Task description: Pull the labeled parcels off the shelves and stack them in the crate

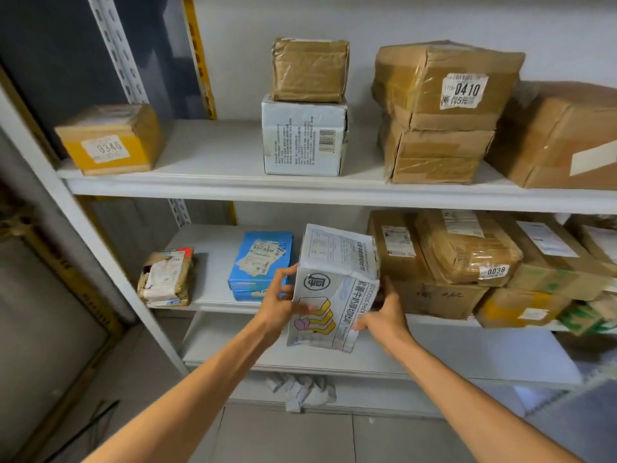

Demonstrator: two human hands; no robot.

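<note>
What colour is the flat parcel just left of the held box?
The parcel is blue with pale labels; head view shows it.

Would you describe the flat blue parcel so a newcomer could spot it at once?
On the white metal shelving unit, take the second visible shelf down. There the flat blue parcel lies between a torn brown parcel and the white printed carton held by the left hand and right hand. It alone is blue, with white labels on top.
</note>
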